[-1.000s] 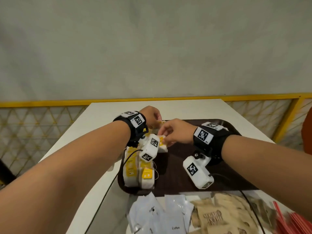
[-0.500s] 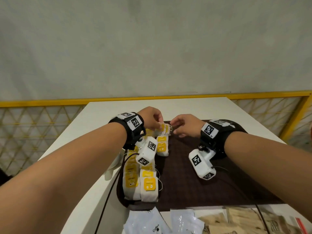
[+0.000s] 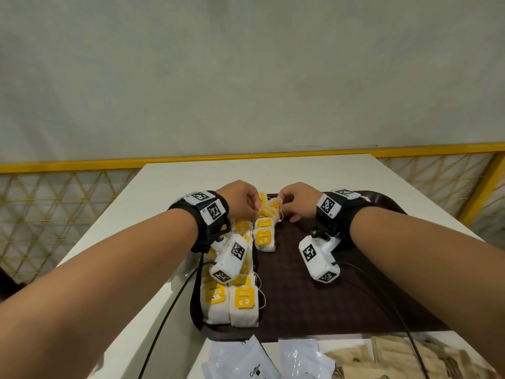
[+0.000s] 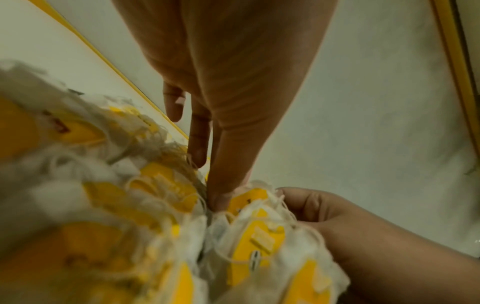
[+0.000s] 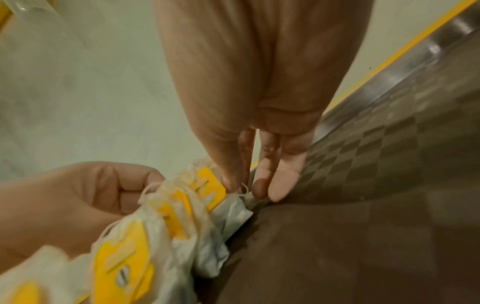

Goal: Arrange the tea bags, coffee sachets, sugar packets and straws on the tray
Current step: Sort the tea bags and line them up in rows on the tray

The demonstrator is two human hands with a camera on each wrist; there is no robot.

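Note:
White tea bags with yellow tags (image 3: 243, 305) lie in rows along the left side of the dark brown tray (image 3: 328, 310). A shorter second row (image 3: 263, 237) runs toward the tray's far end. At that far end my left hand (image 3: 255, 207) and right hand (image 3: 281, 205) meet over the last tea bags (image 3: 270, 207). In the left wrist view my left hand (image 4: 213, 185) pinches a bag's top edge with thumb and fingers. In the right wrist view my right hand (image 5: 246, 189) pinches the top of a tea bag (image 5: 207, 185), with the left hand (image 5: 124, 191) curled beside it.
White coffee sachets (image 3: 243, 362) and brown sugar packets (image 3: 396, 356) lie on the white table (image 3: 169, 187) in front of the tray. The tray's right half is bare. A yellow mesh railing (image 3: 54, 192) runs behind the table. Camera cables trail from both wrists.
Both hands have moved away from me to the tray's far end. The second row of tea bags now stretches out behind them on the tray.

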